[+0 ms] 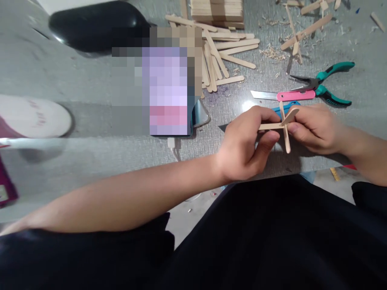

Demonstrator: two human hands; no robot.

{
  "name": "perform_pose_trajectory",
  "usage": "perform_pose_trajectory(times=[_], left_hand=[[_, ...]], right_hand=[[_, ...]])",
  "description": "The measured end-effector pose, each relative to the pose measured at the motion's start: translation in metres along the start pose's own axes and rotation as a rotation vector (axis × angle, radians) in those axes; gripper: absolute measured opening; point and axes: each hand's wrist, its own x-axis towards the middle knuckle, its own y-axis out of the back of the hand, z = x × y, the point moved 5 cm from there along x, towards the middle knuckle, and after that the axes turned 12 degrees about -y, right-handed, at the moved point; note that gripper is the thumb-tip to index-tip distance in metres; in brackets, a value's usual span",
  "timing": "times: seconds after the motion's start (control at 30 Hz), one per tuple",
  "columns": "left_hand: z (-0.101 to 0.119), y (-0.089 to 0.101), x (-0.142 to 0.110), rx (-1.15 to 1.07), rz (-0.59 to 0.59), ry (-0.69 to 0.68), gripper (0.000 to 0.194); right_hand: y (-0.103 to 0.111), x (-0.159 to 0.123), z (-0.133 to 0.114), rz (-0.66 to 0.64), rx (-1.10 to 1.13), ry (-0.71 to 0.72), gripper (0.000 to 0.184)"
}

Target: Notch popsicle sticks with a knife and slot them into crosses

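Between my hands is a small crossed assembly of wooden craft sticks [287, 139], held just above the table's front edge. My right hand [317, 128] pinches it near the crossing, thumb and forefinger closed. My left hand [242, 141] curls round the stick that runs to the left; its thumb and forefinger sit either side of that stick, and the stick's far end is hidden in the hand. Behind the hands lies a blue tool [294, 105], mostly covered. A pink folding knife [298, 95] with its blade out lies just beyond, beside green-handled pliers [334, 86].
Loose craft sticks [237, 60] and a stacked bundle of sticks [217, 10] lie at the back. Another stick assembly [298, 36] stands among wood shavings [275, 52]. A blurred-out phone [167, 88] with a cable, a black case [99, 24] and a white object [33, 117] are leftward.
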Motion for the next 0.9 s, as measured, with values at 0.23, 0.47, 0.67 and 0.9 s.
perform_pose_trajectory(times=[0.23,0.47,0.67,0.9], left_hand=[[-0.004,-0.008,-0.003,0.189,-0.126,0.061,0.065],[0.003,-0.007,-0.005,0.196,-0.143,-0.029,0.043],[0.011,-0.005,-0.004,0.088,-0.081,-0.025,0.017],[0.013,-0.007,-0.002,0.089,-0.08,-0.043,0.019]], right_hand=[[-0.001,0.0,-0.007,-0.062,-0.026,0.081,0.042],[-0.01,-0.007,-0.008,-0.026,-0.217,0.17,0.04],[-0.012,-0.011,-0.017,0.047,-0.302,0.197,0.034],[-0.015,-0.013,-0.016,0.058,-0.271,0.155,0.038]])
